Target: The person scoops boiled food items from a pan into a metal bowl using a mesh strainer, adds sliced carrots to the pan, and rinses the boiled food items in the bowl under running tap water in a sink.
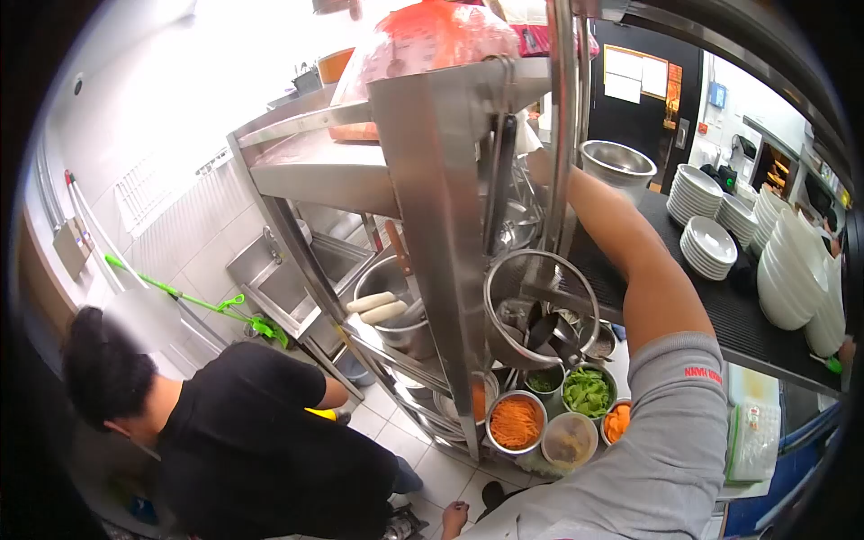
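My right arm, in a grey sleeve, stretches up to the steel shelf rack point(423, 225). There my right hand point(538, 166) is mostly hidden behind an upright post, beside a white piece of cloth or paper point(526, 135). Its fingers do not show, so I cannot tell whether it grips anything. Utensils with dark handles point(501, 180) hang close by. Under the arm is a large metal bowl or strainer point(490, 310) with black ladles or spoons point(543, 331) in it. Low at the bottom edge, my left hand point(454, 517) hangs loosely closed, with nothing visible in it.
A co-worker in a black shirt point(270, 441) stands at the left. Containers of shredded carrot point(516, 423) and green leaves point(588, 392) sit below the rack. Stacked white bowls point(709, 243) and a steel bowl point(618, 158) occupy the right counter. A sink point(279, 279) lies behind the rack.
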Motion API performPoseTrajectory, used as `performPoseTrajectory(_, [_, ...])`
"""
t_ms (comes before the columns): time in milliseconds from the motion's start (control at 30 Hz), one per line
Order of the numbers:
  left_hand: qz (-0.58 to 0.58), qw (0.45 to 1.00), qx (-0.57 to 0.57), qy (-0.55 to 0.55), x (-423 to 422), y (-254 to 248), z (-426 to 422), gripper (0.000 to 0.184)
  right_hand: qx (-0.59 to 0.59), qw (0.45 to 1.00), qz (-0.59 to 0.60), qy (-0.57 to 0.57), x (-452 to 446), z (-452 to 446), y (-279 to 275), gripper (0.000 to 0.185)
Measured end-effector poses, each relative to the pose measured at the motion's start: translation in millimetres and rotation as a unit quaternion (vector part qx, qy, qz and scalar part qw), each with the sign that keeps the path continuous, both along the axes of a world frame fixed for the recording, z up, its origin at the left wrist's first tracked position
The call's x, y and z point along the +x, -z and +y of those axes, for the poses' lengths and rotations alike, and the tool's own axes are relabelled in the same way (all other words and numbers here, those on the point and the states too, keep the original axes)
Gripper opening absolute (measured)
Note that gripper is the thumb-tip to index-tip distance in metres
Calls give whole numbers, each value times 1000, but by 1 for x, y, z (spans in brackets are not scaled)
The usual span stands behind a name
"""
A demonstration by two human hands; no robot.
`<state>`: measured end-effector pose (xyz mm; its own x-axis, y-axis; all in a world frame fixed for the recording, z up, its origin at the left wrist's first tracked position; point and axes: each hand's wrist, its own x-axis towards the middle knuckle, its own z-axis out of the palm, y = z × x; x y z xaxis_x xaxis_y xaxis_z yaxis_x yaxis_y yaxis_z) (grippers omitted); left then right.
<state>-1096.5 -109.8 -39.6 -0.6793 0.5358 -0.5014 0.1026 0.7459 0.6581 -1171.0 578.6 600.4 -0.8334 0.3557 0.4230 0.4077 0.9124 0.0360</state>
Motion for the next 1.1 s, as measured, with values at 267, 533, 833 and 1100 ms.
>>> performPoseTrajectory(267, [1,999,-49,-6,-27,-10,-20,35,-43,998,23,37,11,19,19,20])
performPoseTrajectory(533, [3,998,-39,38,-55,-18,-3,35,-47,996,43,68,32,27,30,19])
performPoseTrajectory(833, [7,993,-32,115,-70,-20,10,34,34,984,144,99,-29,103,55,18])
performPoseTrajectory(1100, [7,992,-21,121,-73,-7,28,33,47,942,215,252,-22,65,6,20])
